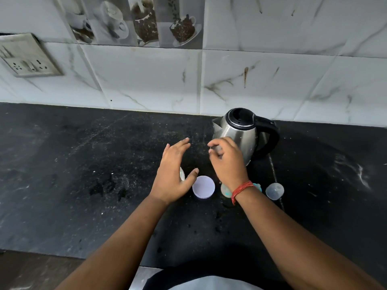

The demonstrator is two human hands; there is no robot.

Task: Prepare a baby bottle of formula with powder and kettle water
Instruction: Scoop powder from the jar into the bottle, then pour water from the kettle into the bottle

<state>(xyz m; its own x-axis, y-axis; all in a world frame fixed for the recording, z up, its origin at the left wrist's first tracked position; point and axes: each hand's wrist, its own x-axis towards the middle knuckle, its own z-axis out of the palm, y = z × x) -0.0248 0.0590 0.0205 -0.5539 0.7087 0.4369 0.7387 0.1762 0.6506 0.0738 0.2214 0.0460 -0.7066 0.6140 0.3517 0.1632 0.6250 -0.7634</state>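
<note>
Left hand (172, 174): centre of the frame, palm turned right, fingers spread and lightly curved, thumb pointing right; open, gripping nothing; forearm bare, entering from the lower left.
Right hand (227, 162): just right of the left hand, back of the hand facing up, fingers curled with the fingertips pinched together near the kettle's side; whether something small sits between them I cannot tell.
Wristband (240, 190): red thread wound round the right wrist.
Kettle (244, 132): upper right of centre, upright on the bench, just behind the right hand; brushed steel body, black lid and looped black handle on its right, spout to the left.
Lid (203, 186): pale lilac disc, flat on the bench, between the two wrists, just below the left thumb.
Bottle (225, 190): clear with teal marks, mostly hidden under the right wrist; pose unclear.
Cap (274, 191): clear plastic dome, on the bench right of the right wrist.
White object (182, 173): sliver showing behind the left palm; cannot identify.
Bench (83, 164): black speckled stone, dusty, with scattered drops.
Wall (272, 80): white marbled tiles; a socket plate (27, 56) at upper left.
</note>
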